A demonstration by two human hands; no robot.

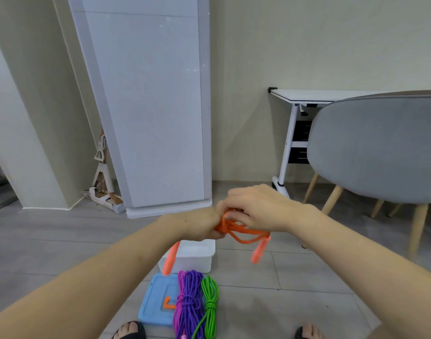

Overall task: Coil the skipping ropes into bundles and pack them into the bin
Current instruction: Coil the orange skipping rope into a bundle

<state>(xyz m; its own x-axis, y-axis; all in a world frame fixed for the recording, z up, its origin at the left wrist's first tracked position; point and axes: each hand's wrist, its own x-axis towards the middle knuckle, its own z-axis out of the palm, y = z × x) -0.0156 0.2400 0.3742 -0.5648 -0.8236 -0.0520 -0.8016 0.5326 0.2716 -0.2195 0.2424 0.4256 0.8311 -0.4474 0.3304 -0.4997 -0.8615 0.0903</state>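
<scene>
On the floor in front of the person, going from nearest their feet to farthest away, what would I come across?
Blue lid with the coiled purple rope and green rope beside it → white bin → tall white cabinet against the wall.

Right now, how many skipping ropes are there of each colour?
Orange rope, held up in both hands: 1
Pink rope, on the floor: 1
Purple rope, on the floor: 1
Green rope, on the floor: 1
Total: 4 ropes
</scene>
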